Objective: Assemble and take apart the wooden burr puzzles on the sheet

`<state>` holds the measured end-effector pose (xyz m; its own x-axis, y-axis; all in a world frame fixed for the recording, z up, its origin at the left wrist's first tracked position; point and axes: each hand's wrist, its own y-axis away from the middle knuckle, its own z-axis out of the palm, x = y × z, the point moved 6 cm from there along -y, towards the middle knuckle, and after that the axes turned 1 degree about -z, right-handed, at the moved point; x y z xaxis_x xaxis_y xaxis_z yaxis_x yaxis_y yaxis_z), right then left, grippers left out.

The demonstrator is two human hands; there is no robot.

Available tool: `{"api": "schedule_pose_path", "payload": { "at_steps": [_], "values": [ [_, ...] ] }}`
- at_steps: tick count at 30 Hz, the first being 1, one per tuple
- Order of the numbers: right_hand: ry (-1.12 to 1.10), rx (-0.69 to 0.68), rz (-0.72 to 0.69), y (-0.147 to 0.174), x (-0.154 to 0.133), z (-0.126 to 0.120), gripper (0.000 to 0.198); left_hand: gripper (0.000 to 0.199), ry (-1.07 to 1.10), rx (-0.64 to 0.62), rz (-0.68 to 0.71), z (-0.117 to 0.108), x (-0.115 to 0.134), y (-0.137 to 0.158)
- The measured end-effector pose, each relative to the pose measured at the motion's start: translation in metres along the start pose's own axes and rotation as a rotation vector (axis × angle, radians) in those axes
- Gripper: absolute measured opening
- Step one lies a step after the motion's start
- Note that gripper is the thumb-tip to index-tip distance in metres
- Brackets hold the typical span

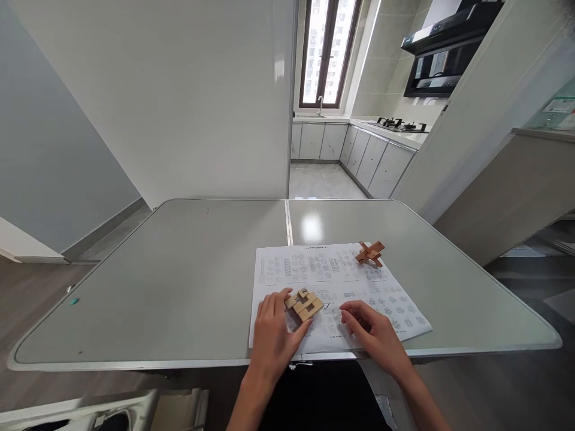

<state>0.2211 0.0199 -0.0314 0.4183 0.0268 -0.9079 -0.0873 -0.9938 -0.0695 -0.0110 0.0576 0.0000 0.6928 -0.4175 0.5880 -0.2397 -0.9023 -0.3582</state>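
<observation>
My left hand (274, 326) grips a cluster of light wooden puzzle pieces (306, 304), its thumb at the near side and its fingers at the left edge. The pieces fit together in a flat block with an opening in the middle, and a dark mark shows on the top piece. My right hand (368, 332) rests over the printed sheet (332, 344) with its fingers curled in, apart from the block. I see nothing between its fingertips; its palm is hidden. Near the sheet's far right corner lies a darker wooden interlocking puzzle (370, 254) of crossed bars.
The sheet with rows of small printed diagrams lies on a pale grey-green table (148, 287) with a metal rim and a centre seam. A small teal object (74, 301) is near the left edge. Beyond are a white panel (202, 108) and a kitchen with a stove (399, 124).
</observation>
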Motion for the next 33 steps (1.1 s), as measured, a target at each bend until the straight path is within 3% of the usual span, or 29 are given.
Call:
{"api": "schedule_pose_path", "payload": {
  "at_steps": [7, 13, 17, 21, 26, 33],
  "values": [
    [0.019, -0.016, 0.0, 0.0, -0.003, 0.001, 0.04, 0.063, 0.016, -0.055, -0.03, 0.028, 0.02, 0.0],
    [0.049, 0.003, -0.006, -0.001, -0.004, 0.0, 0.043, 0.069, 0.145, -0.186, 0.001, 0.025, 0.021, 0.002],
    [0.081, 0.048, -0.006, -0.002, -0.006, 0.002, 0.044, 0.054, 0.217, -0.264, -0.013, 0.015, 0.012, 0.001],
    [0.253, 0.059, -0.043, -0.001, -0.014, 0.012, 0.051, 0.029, 0.222, -0.272, -0.012, 0.011, 0.008, -0.001],
    [0.378, 0.062, -0.083, 0.001, -0.018, 0.021, 0.051, 0.024, 0.202, -0.244, -0.01, 0.012, 0.009, -0.002],
    [0.179, -0.03, -0.105, 0.002, -0.018, 0.015, 0.045, 0.02, 0.163, -0.199, -0.023, 0.012, 0.009, 0.001]
  ]
}}
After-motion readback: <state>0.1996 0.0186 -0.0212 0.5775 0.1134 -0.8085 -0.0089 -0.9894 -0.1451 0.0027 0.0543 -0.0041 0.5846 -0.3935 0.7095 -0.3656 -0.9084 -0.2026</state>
